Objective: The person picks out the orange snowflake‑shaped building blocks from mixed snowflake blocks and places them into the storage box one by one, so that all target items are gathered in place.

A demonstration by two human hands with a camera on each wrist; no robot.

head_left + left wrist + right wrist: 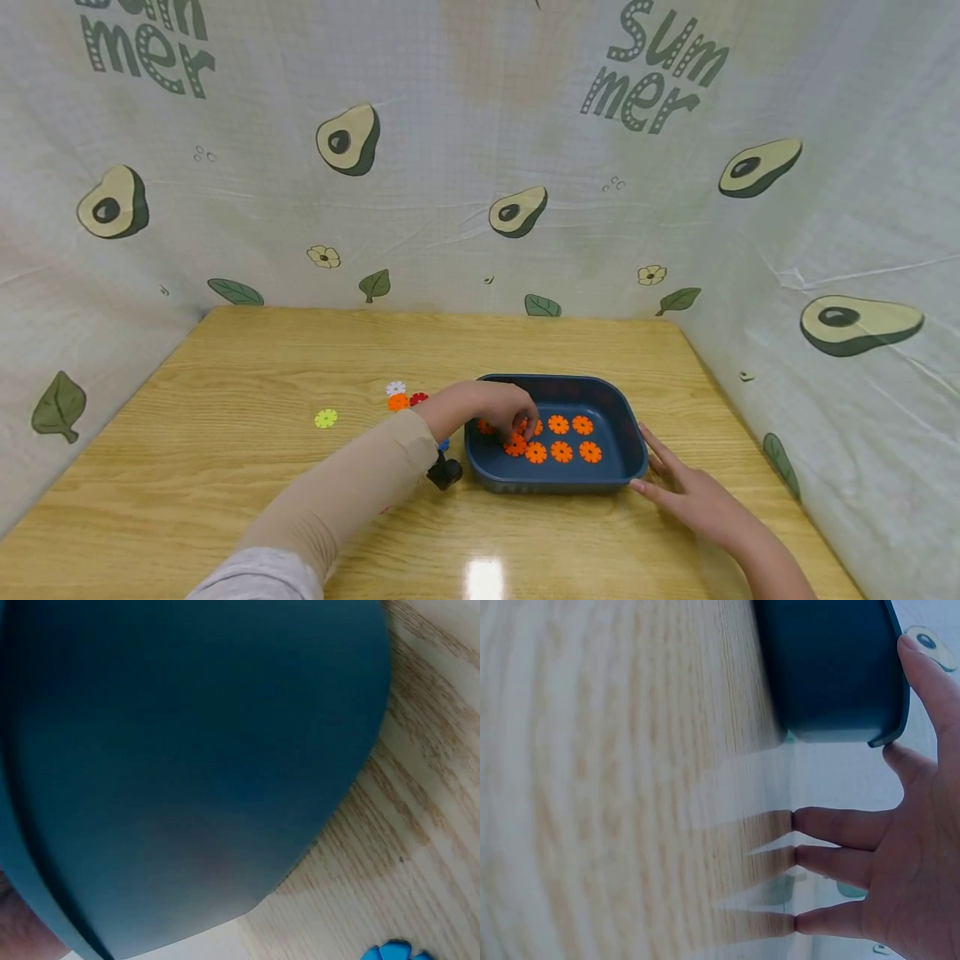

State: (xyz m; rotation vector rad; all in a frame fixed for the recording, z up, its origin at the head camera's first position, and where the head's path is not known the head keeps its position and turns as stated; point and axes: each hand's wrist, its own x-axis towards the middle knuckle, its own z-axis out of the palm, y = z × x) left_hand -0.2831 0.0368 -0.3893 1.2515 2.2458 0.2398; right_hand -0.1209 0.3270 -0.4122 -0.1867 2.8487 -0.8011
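A dark blue tray (pixel 622 454) on the table holds several orange notched plastic discs (pixel 561 452), most in two rows. My left hand (pixel 510 408) reaches over the tray's left wall, fingers curled downward, pinching an orange disc (pixel 515 446) close over the tray floor. Part of the discs at the left is hidden by this hand. In the left wrist view the tray's outer wall (pixel 195 750) fills most of the picture. My right hand (pixel 907 847) is spread at the tray's right end, two fingertips at the rim, the other fingertips down on the table.
Left of the tray lie loose discs: a yellow-green one (pixel 326 418), a white one (pixel 396 388), an orange one (pixel 398 402) and a red one (pixel 418 399). A blue disc (pixel 395 951) lies beside the tray. A printed cloth (pixel 442 250) hangs around the table.
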